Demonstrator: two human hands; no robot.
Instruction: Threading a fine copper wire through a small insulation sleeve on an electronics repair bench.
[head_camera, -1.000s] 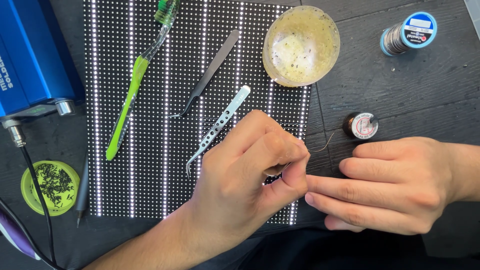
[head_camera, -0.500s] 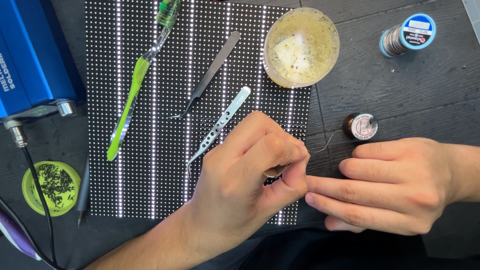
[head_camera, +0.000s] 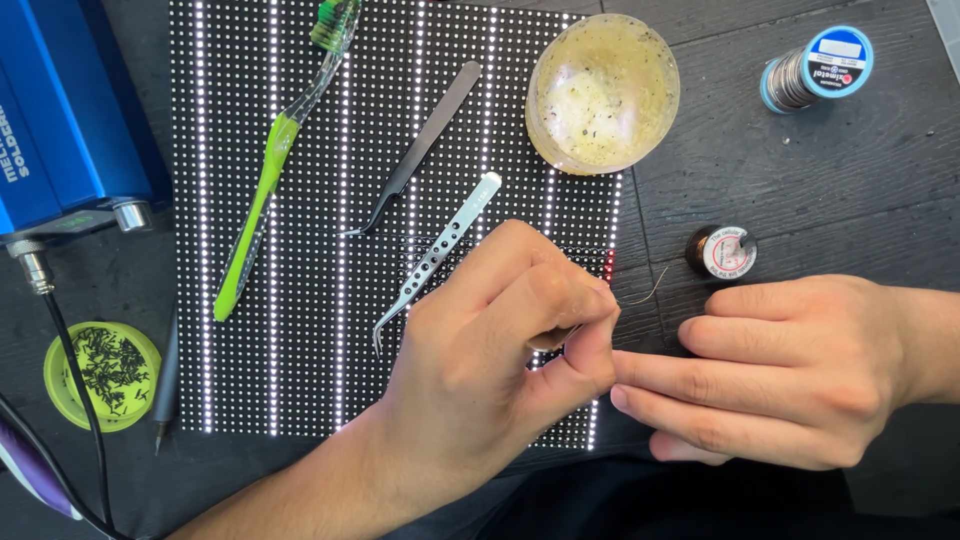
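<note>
Left hand (head_camera: 480, 370) fingers pinched over LED panel (head_camera: 300, 300), contents hidden, maybe wire; right hand (head_camera: 790, 370) fingers extended, empty.

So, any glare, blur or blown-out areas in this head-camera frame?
Head view: sharp throughout, no motion blur on the left hand or right hand; the lit rows of the LED panel bloom to white; soft even daylight, faint shadows; mild sheen on the glass bowl.
</note>
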